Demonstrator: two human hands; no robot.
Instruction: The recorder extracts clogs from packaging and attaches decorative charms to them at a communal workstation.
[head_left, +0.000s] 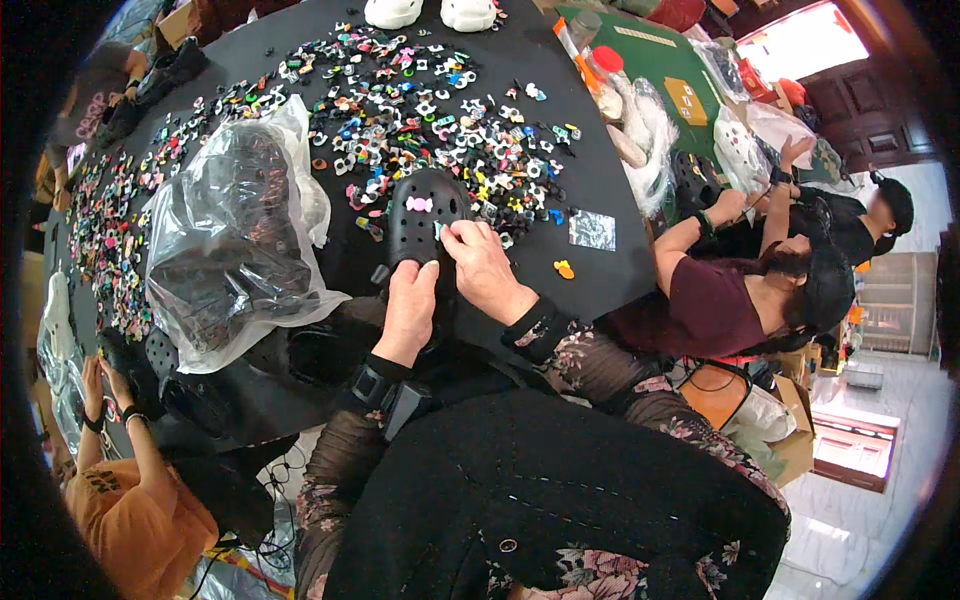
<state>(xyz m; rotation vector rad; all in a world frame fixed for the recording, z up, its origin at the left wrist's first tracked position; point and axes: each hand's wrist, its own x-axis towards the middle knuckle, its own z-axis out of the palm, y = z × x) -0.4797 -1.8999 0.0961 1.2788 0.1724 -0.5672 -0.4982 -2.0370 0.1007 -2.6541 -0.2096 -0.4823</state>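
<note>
A black perforated foam clog [425,215] is held on the dark round bench [600,270], just in front of the person, near the centre of the view. The heel end of the clog is gripped by the left hand [408,305], with the fingers closed around it. The right hand [485,268] is placed at the 4 o'clock side of the clog, its fingertips [452,235] pinched together on a small charm at the clog's edge. A pink candy-shaped charm [419,204] is seen fixed on the top of the clog. At 12 o'clock a wide scatter of small colourful charms [430,110] is spread. At 9 o'clock a clear plastic bag with black clogs [235,235] is lying. A small yellow charm [565,269] is lying alone at 3 o'clock.
</note>
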